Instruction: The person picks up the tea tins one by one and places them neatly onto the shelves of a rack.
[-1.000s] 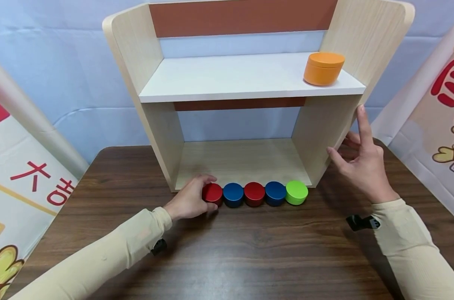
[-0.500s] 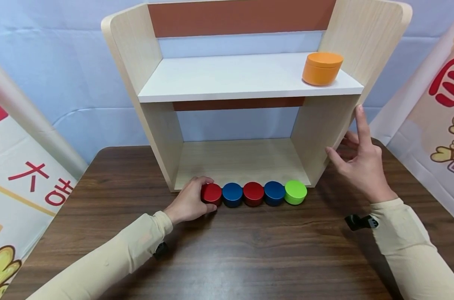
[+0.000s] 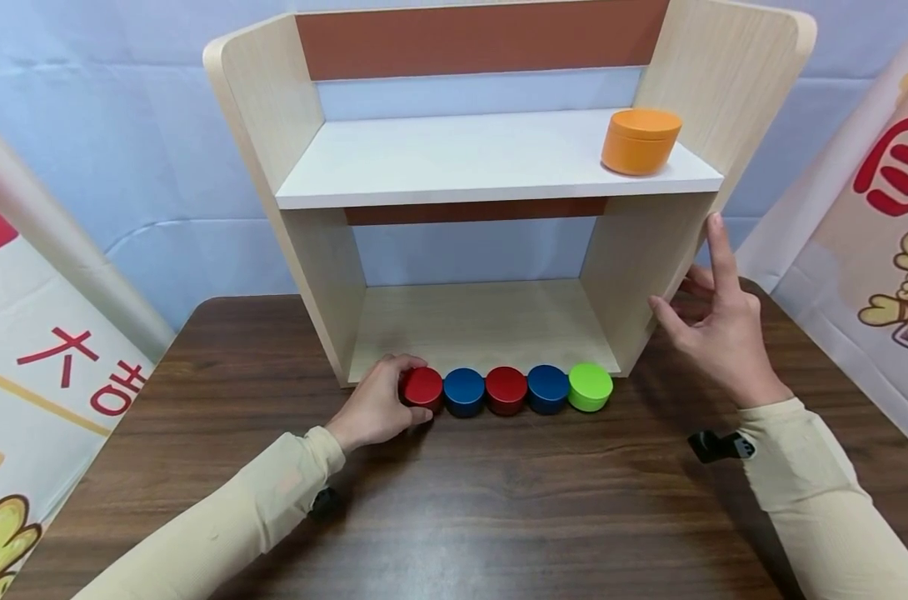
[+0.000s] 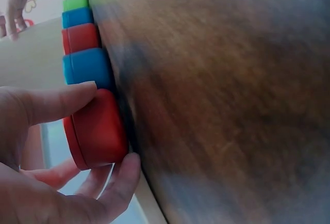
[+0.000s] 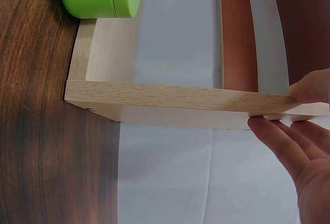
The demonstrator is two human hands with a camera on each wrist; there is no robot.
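Note:
My left hand [image 3: 374, 406] holds the red round tin [image 4: 103, 133] at the left end of a row, thumb on one side and fingers round the other. To its right, side by side, come a blue tin [image 3: 464, 392], a second red tin [image 3: 506, 390], a darker blue tin [image 3: 548, 388] and a lime green tin [image 3: 591, 387]. The row stands on the table along the front of a small wooden shelf [image 3: 484, 321]. My right hand [image 3: 727, 333] grips the shelf's right side panel [image 5: 170, 95], thumb on one face and fingers on the outer face.
An orange tin [image 3: 641, 143] sits on the white upper board [image 3: 454, 158], near its right end. The dark wood table [image 3: 484, 500] extends in front of the row. Printed banners [image 3: 907, 275] flank the table, and a pale blue cloth [image 3: 124, 167] hangs behind.
The view has shifted slightly. Both hands keep their places, the left at the red tin and the right at the side panel; the tins stay in line.

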